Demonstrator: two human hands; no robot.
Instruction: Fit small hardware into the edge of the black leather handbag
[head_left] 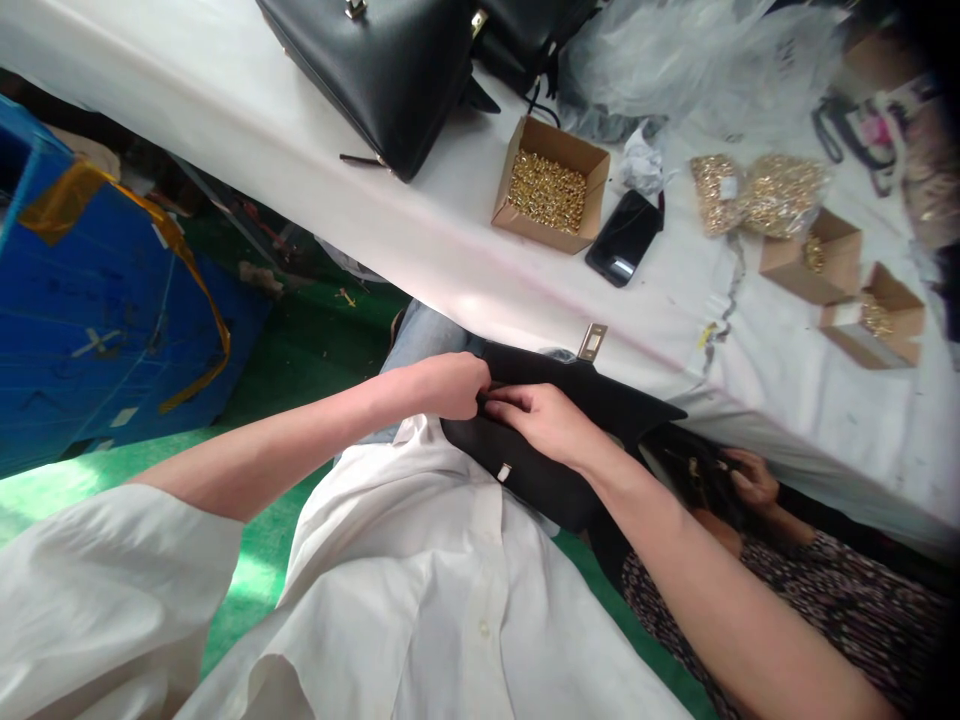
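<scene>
A black leather handbag [570, 400] lies on my lap against the table edge, its metal clasp plate [592, 342] sticking up above it. My left hand [450, 385] is closed, pinching the bag's left edge. My right hand [544, 420] rests on top of the bag with fingers curled, gripping the same spot from the other side. The fingertips of both hands meet on the leather. A small silver fitting [504, 471] shows on the bag's lower face.
White table [420, 240] holds another black handbag [382, 70], cardboard boxes of gold hardware [549, 188], a phone [624, 238], bags of gold fittings [757, 190], clear plastic [697, 50]. A co-worker's hand [746, 480] holds dark material at right. Blue crate [105, 290] stands on the green floor.
</scene>
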